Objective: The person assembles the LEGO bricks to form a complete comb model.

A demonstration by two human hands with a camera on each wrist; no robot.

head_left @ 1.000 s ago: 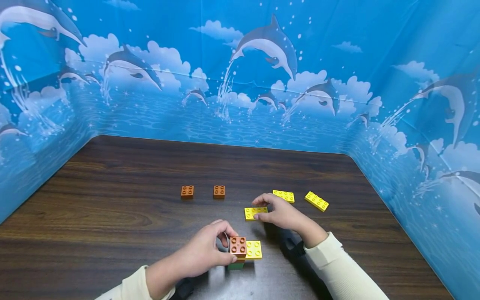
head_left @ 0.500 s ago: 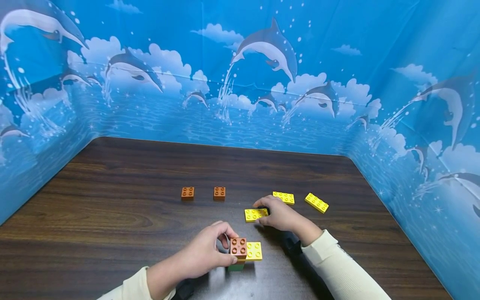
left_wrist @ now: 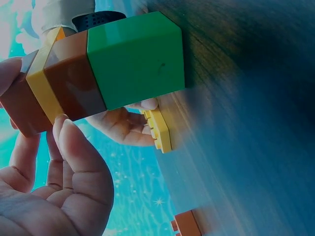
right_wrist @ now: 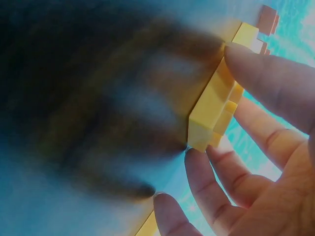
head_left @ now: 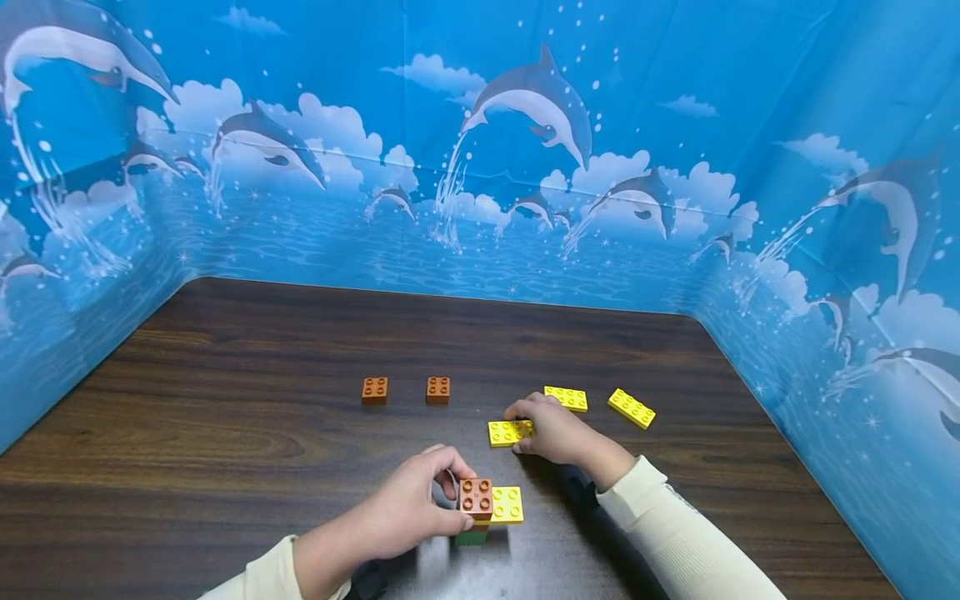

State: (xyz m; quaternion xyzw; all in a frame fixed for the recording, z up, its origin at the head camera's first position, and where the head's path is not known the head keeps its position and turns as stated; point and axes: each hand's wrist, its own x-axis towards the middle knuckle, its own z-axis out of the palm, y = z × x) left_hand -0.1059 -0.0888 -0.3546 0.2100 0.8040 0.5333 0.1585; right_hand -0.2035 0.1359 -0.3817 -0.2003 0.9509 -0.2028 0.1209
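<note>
My left hand (head_left: 408,508) holds a small brick tower, its thumb and fingers about the upper part. The tower has a brown brick (head_left: 476,498) on top, a yellow brick (head_left: 507,505) jutting out to the right beneath it, then another brown brick (left_wrist: 74,73) and a green brick (left_wrist: 138,59) at the bottom. Farther up the table, my right hand (head_left: 558,429) grips a flat yellow brick (head_left: 504,433) at its right part, thumb on the near side. In the right wrist view this yellow brick (right_wrist: 211,105) lies on the table with fingertips at its end.
Two loose brown bricks (head_left: 375,391) (head_left: 438,390) lie left of the right hand. Two more yellow bricks (head_left: 567,398) (head_left: 632,408) lie beyond it and to its right. A blue dolphin-print curtain (head_left: 337,225) surrounds the dark wooden table (head_left: 225,417).
My right hand's fingers have closed in around the right part of the flat yellow brick, which stays in place. The left hand keeps its hold on the tower. The head view has tilted slightly.
</note>
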